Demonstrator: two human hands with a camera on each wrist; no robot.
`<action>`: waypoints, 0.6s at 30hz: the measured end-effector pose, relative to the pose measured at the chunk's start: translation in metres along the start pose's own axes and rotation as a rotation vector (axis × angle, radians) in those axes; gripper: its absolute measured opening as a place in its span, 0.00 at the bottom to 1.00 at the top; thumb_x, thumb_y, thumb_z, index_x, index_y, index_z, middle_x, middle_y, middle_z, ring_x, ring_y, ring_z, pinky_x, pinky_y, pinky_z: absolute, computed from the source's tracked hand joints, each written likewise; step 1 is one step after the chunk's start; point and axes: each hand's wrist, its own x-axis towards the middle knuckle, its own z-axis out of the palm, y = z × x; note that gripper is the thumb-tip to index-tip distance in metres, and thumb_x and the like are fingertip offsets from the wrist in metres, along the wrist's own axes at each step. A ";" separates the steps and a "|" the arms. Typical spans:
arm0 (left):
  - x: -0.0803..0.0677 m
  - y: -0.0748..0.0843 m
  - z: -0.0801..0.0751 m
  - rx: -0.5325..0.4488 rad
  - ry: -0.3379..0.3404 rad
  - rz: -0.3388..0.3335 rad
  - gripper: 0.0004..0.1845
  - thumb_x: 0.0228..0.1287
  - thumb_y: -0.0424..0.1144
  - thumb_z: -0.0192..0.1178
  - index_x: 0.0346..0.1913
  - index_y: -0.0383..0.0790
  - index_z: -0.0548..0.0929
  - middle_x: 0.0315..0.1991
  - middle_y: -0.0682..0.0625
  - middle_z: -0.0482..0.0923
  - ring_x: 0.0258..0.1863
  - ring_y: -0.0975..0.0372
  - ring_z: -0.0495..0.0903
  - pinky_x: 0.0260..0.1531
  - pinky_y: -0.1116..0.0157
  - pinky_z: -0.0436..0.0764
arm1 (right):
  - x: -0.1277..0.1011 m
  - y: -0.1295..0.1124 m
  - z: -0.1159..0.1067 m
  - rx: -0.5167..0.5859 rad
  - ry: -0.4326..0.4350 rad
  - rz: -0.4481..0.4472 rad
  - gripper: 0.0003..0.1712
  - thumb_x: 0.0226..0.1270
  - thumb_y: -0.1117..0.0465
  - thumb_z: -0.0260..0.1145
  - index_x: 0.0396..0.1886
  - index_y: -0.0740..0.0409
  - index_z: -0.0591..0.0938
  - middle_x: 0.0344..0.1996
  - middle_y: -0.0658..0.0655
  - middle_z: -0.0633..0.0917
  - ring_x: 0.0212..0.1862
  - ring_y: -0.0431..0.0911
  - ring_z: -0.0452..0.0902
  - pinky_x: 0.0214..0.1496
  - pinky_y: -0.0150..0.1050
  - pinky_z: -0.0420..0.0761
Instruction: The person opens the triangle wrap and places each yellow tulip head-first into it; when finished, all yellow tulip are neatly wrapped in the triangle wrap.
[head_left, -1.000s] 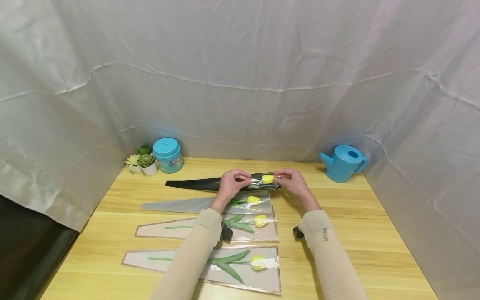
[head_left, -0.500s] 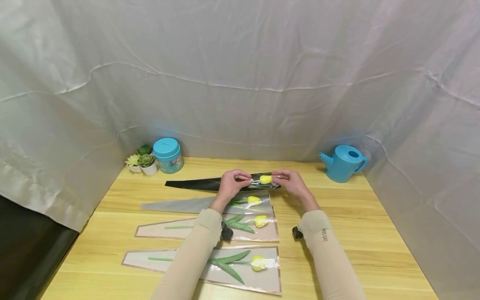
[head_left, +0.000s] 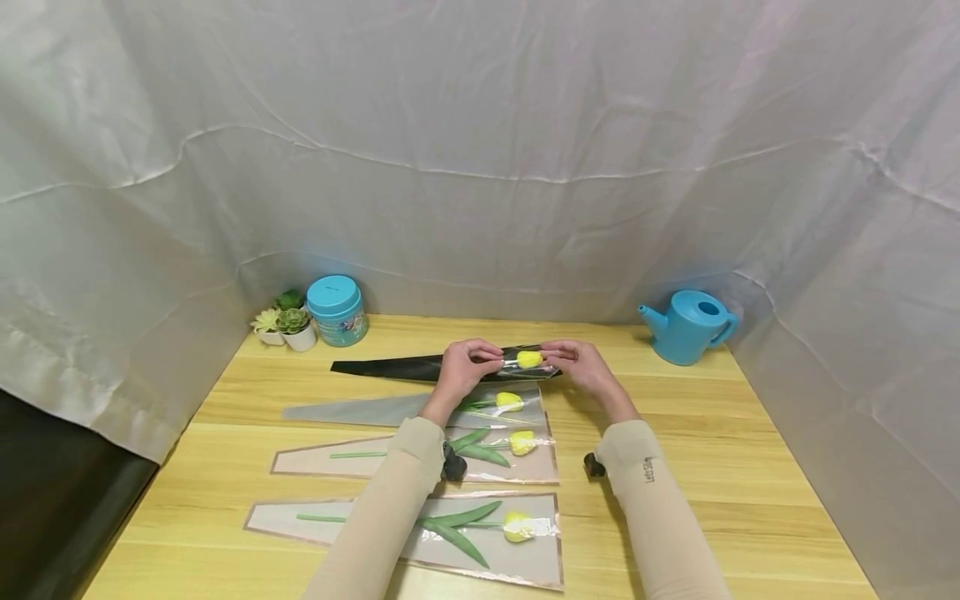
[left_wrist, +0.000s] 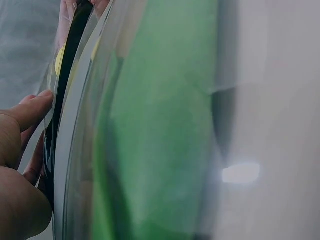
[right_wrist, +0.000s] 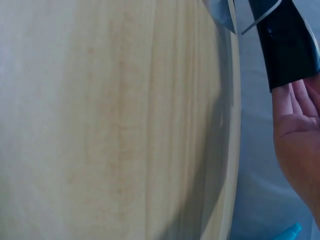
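A yellow artificial tulip [head_left: 529,359] lies in a black-backed clear flower sleeve [head_left: 390,367] at the back of the row. My left hand [head_left: 467,367] pinches the sleeve just left of the bloom. At the sleeve's wide right end, my right hand [head_left: 588,368] grips around the mouth, fingertips close to the bloom. In the right wrist view, the fingers of the right hand [right_wrist: 300,145] pass under the edge of the black sleeve [right_wrist: 287,50]. The left wrist view has the left hand [left_wrist: 20,195] at the sleeve's side, with green leaves [left_wrist: 165,125] filling the foreground.
Nearer me lie a grey sleeve [head_left: 352,410], a pink-edged sleeve [head_left: 300,462] and a white one [head_left: 281,518], each with a yellow tulip. Potted succulents [head_left: 292,321] and a blue-lidded jar [head_left: 336,310] stand back left, a blue watering can [head_left: 686,327] back right.
The yellow bloom has slid slightly left, deeper into the black sleeve, and my right hand has shifted a little left with it. My left hand stays in place.
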 end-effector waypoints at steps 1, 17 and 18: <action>0.000 0.000 0.000 0.004 0.000 -0.001 0.10 0.62 0.37 0.75 0.45 0.41 0.92 0.38 0.52 0.92 0.46 0.58 0.88 0.47 0.58 0.86 | 0.000 0.000 0.000 0.007 -0.001 0.000 0.19 0.78 0.62 0.64 0.65 0.57 0.82 0.58 0.61 0.87 0.56 0.49 0.86 0.60 0.40 0.84; 0.010 -0.003 -0.006 0.057 0.021 0.001 0.07 0.62 0.35 0.75 0.42 0.45 0.92 0.38 0.51 0.92 0.45 0.55 0.88 0.52 0.55 0.84 | -0.005 -0.002 -0.004 0.078 0.030 -0.088 0.27 0.78 0.65 0.62 0.73 0.66 0.72 0.64 0.70 0.80 0.64 0.62 0.79 0.67 0.51 0.79; 0.011 -0.003 -0.005 0.061 0.018 -0.001 0.07 0.62 0.35 0.75 0.42 0.44 0.92 0.38 0.51 0.92 0.44 0.56 0.88 0.51 0.55 0.85 | -0.005 -0.002 -0.004 0.066 0.043 -0.088 0.27 0.78 0.65 0.63 0.72 0.66 0.72 0.64 0.70 0.80 0.64 0.62 0.79 0.67 0.51 0.80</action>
